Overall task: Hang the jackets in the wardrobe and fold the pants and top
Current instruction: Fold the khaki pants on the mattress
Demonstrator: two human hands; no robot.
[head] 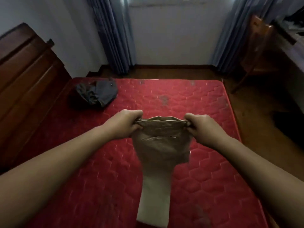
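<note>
left hand (126,122) clenched, pinching | right hand (202,127) clenched, pinching | both held forward

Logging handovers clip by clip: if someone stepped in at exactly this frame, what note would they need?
Hands: the left hand grips one end of the waistband of the tan pants, and the right hand grips the other end.
Things: the tan pants hang from both hands over the red mattress, legs together. A dark garment lies crumpled at the far left corner.
Done: cannot tell; no wardrobe or hung jackets in view.
Left: fold the pants, then handle the dark garment; whether it is a top or a jacket is unclear.
</note>
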